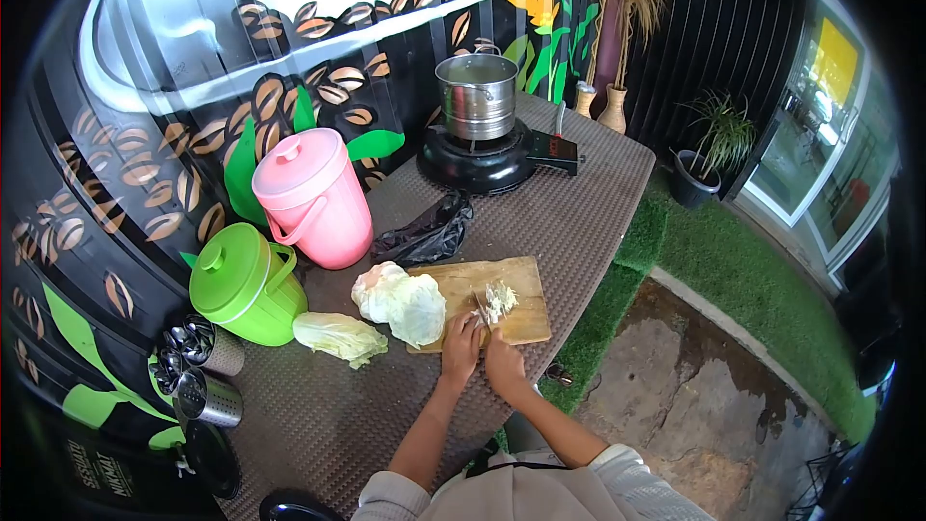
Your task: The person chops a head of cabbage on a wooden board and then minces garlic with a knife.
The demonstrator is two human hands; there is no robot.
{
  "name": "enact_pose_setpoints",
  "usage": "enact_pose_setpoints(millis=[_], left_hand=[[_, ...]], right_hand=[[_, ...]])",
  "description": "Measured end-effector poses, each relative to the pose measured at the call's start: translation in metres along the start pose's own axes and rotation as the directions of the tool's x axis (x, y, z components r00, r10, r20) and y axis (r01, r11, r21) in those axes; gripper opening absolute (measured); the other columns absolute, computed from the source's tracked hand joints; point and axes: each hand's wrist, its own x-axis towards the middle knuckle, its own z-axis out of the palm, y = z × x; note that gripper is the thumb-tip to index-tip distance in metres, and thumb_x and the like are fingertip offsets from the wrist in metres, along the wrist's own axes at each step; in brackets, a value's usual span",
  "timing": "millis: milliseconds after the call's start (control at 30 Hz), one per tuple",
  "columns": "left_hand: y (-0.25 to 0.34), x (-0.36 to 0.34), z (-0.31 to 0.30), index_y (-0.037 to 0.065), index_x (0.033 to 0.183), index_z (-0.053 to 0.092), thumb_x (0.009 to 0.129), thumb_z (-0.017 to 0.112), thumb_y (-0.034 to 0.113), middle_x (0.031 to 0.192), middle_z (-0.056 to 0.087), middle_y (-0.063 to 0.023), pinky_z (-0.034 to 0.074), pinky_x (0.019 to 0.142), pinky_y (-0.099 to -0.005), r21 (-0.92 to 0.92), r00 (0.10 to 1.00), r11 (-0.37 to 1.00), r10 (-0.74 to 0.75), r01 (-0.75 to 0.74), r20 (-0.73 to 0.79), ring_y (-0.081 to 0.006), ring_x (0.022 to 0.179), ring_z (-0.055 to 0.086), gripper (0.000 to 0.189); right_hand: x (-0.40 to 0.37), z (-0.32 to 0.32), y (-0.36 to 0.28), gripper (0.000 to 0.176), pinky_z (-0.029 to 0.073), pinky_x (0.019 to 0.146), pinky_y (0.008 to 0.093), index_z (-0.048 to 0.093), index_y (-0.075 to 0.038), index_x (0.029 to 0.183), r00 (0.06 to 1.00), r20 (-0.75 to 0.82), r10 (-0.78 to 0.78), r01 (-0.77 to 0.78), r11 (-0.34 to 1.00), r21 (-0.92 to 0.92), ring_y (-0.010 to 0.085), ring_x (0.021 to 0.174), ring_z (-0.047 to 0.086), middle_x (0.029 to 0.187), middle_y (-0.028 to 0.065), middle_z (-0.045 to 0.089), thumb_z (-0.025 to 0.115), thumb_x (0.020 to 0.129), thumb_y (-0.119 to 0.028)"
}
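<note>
A knife (481,307) is in my right hand (503,363), its thin blade over the wooden cutting board (526,323). My left hand (461,340) is close beside the blade, its fingers closed and pressed down on the board; whatever lies under them is hidden. Pale, finely chopped pieces (501,299) form a small heap just past the blade. Left of the heap, large pale-green cabbage leaves (417,307) overlap the board's edge. A head of napa cabbage (340,338) lies on the brown textured table (569,207) farther left.
A black plastic bag (424,232) lies behind the board. Pink (313,198) and green lidded jugs (248,285) stand along the wall. A steel pot (477,101) sits on a black portable stove (475,162) at the back. Cutlery holders (209,397) stand at the left edge.
</note>
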Motion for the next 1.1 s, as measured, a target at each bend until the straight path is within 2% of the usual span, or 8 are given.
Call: enact_pose_setpoints(millis=[200, 333, 433, 667, 733, 833, 967, 1100], left_hand=[[0.002, -0.001, 0.000, -0.004, 0.104, 0.064, 0.091, 0.057, 0.009, 0.111, 0.058, -0.0143, 0.045, 0.091, -0.0403, 0.036, 0.999, 0.999, -0.039, 0.039, 0.014, -0.0325, 0.107, 0.054, 0.021], [0.002, -0.002, -0.001, -0.004, 0.103, 0.065, 0.091, 0.057, 0.009, 0.111, 0.059, -0.0140, 0.046, 0.091, -0.0401, 0.000, 1.000, 1.000, -0.029, 0.029, 0.010, -0.0324, 0.106, 0.054, 0.020], [-0.001, 0.001, 0.000, -0.004, 0.106, 0.066, 0.090, 0.058, 0.009, 0.110, 0.060, -0.0148, 0.047, 0.089, -0.0395, -0.007, 0.999, 0.999, -0.032, 0.032, -0.025, -0.0334, 0.105, 0.056, 0.022], [-0.001, -0.002, 0.000, -0.004, 0.105, 0.066, 0.090, 0.058, 0.009, 0.107, 0.060, -0.0143, 0.047, 0.088, -0.0396, 0.005, 0.999, 0.999, -0.034, 0.034, -0.026, -0.0322, 0.101, 0.056, 0.021], [0.000, 0.001, 0.001, -0.004, 0.103, 0.066, 0.090, 0.058, 0.008, 0.106, 0.061, -0.0134, 0.047, 0.088, -0.0396, -0.007, 0.999, 0.999, -0.040, 0.039, -0.036, -0.0317, 0.101, 0.056, 0.019], [-0.001, 0.001, -0.001, -0.003, 0.107, 0.067, 0.089, 0.060, 0.007, 0.107, 0.061, -0.0145, 0.047, 0.087, -0.0389, -0.063, 0.999, 0.998, -0.031, 0.030, -0.025, -0.0314, 0.101, 0.057, 0.022], [-0.003, -0.002, 0.001, -0.004, 0.106, 0.067, 0.088, 0.060, 0.006, 0.105, 0.061, -0.0144, 0.047, 0.087, -0.0387, -0.036, 0.999, 0.999, -0.029, 0.029, -0.021, -0.0312, 0.101, 0.057, 0.021], [0.001, -0.001, 0.000, -0.004, 0.106, 0.067, 0.088, 0.061, 0.005, 0.105, 0.061, -0.0148, 0.047, 0.087, -0.0389, -0.042, 0.996, 0.995, -0.090, 0.089, -0.019, -0.0315, 0.100, 0.057, 0.021]], right_hand=[[0.008, -0.039, -0.009, 0.030, 0.057, 0.066, 0.0463, 0.041, 0.006, 0.111, 0.997, 0.071, -0.017, 0.014, 0.999, 0.032, 0.0402, 0.076, 0.068, 0.080, 0.0262, 0.066, 0.052, 0.088, -0.009], [-0.003, -0.014, -0.006, 0.038, 0.056, 0.068, 0.0463, 0.039, 0.008, 0.120, 0.995, 0.088, 0.045, -0.048, 0.998, 0.028, 0.0378, 0.077, 0.069, 0.079, 0.0249, 0.066, 0.051, 0.088, -0.009], [0.002, 0.001, -0.002, 0.036, 0.056, 0.068, 0.0458, 0.041, 0.007, 0.118, 0.999, 0.003, -0.041, 0.041, 0.998, -0.054, 0.0374, 0.078, 0.069, 0.076, 0.0244, 0.065, 0.051, 0.088, -0.009], [0.015, -0.027, -0.009, 0.023, 0.057, 0.067, 0.0453, 0.051, 0.005, 0.105, 0.987, 0.076, -0.139, 0.145, 0.986, -0.085, 0.0345, 0.071, 0.069, 0.090, 0.0229, 0.062, 0.052, 0.087, -0.009], [0.000, -0.026, -0.019, 0.027, 0.057, 0.058, 0.0419, 0.045, 0.004, 0.107, 0.999, 0.006, 0.035, -0.035, 0.999, 0.015, 0.0348, 0.072, 0.070, 0.075, 0.0204, 0.067, 0.052, 0.092, -0.018], [0.000, 0.016, -0.002, 0.026, 0.057, 0.060, 0.0441, 0.046, 0.002, 0.105, 0.988, -0.121, -0.099, 0.086, 0.990, -0.113, 0.0357, 0.072, 0.070, 0.074, 0.0221, 0.067, 0.051, 0.093, -0.020], [0.010, -0.010, -0.013, 0.025, 0.057, 0.058, 0.0429, 0.046, 0.002, 0.103, 0.999, -0.030, 0.020, -0.021, 1.000, -0.018, 0.0354, 0.073, 0.070, 0.074, 0.0221, 0.067, 0.051, 0.092, -0.020], [0.009, -0.018, -0.004, 0.026, 0.058, 0.059, 0.0420, 0.045, 0.005, 0.109, 0.998, 0.003, -0.066, 0.066, 0.997, -0.041, 0.0343, 0.071, 0.070, 0.076, 0.0214, 0.067, 0.050, 0.089, -0.011]])
